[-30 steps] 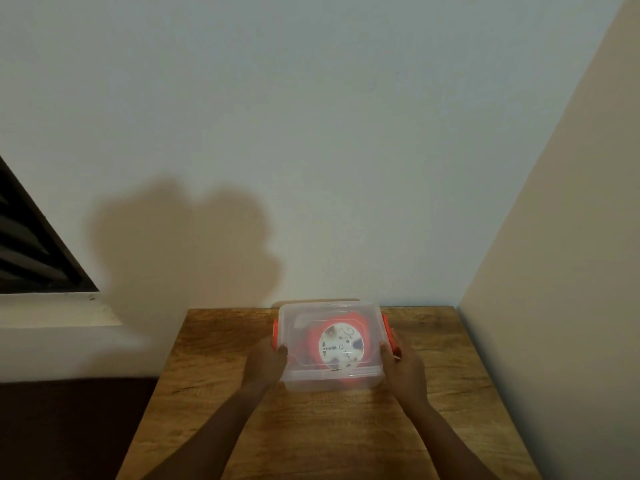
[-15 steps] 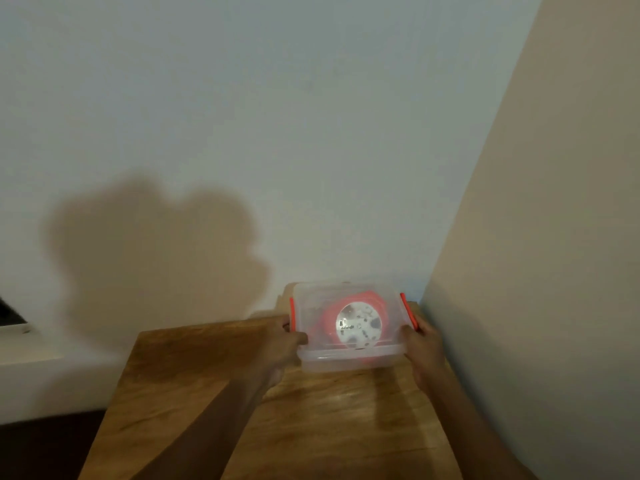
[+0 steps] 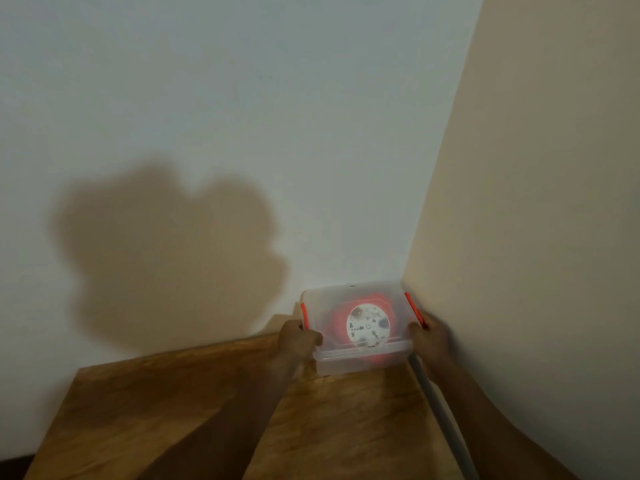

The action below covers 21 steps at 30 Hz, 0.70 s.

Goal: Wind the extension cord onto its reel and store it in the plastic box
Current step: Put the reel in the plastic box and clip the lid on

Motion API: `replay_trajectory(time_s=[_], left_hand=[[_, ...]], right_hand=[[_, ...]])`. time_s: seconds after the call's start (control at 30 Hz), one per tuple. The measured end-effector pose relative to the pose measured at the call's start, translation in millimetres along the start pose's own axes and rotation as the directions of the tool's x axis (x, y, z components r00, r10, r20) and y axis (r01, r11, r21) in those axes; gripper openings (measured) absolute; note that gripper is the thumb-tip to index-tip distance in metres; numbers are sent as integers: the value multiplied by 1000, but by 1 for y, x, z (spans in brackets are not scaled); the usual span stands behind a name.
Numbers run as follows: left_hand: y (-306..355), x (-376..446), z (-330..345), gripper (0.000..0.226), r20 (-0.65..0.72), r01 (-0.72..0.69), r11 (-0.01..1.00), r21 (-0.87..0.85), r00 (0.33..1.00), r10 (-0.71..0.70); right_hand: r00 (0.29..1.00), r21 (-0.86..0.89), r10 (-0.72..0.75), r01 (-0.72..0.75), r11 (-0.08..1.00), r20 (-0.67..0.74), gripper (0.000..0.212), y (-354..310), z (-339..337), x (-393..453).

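Two hands, left (image 3: 298, 342) and right (image 3: 430, 337), apparently curl fingers around one lidded plastic box (image 3: 358, 358) holding one reel (image 3: 367, 326).

Clear lidded plastic box (image 3: 360, 355) at the table's (image 3: 173, 410) 1 o'clock corner, against both walls. Inside, a red reel (image 3: 368, 326) with a white round face. Left hand (image 3: 298, 344) grips the 9 o'clock side, right hand (image 3: 429, 336) the 3 o'clock side, beside orange latches (image 3: 414, 308).

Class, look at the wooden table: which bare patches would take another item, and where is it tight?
Bare wood on the table lies left of the left hand and near the front edge. The far right corner is crowded: the plastic box sits there, right hand squeezed against the side wall.
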<state>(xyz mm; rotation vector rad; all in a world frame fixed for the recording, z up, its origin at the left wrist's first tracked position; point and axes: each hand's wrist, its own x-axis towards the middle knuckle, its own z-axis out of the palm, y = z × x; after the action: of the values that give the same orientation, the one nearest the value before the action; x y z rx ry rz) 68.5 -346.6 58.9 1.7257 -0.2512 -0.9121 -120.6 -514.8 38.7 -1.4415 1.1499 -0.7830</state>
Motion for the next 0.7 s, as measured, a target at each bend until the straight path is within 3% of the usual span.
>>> replay_trajectory(time_s=[0.2, 0.43, 0.63, 0.7], left_hand=[[-14, 11, 7, 44, -22, 44, 998, 33, 999, -43], [-18, 14, 3, 49, 6, 23, 994, 105, 1000, -23], [-26, 4, -1, 53, -11, -103, 955, 278, 994, 111], [-26, -4, -12, 69, -56, -107, 947, 302, 990, 130]], right_hand=[[998, -48, -25, 28, 998, 53, 43, 17, 2, 11], [996, -103, -44, 51, 993, 72, 39, 24, 4, 15], [997, -219, -57, 66, 973, 49, 33, 22, 5, 14], [995, -297, -104, 100, 950, 2, 28, 21, 5, 8]])
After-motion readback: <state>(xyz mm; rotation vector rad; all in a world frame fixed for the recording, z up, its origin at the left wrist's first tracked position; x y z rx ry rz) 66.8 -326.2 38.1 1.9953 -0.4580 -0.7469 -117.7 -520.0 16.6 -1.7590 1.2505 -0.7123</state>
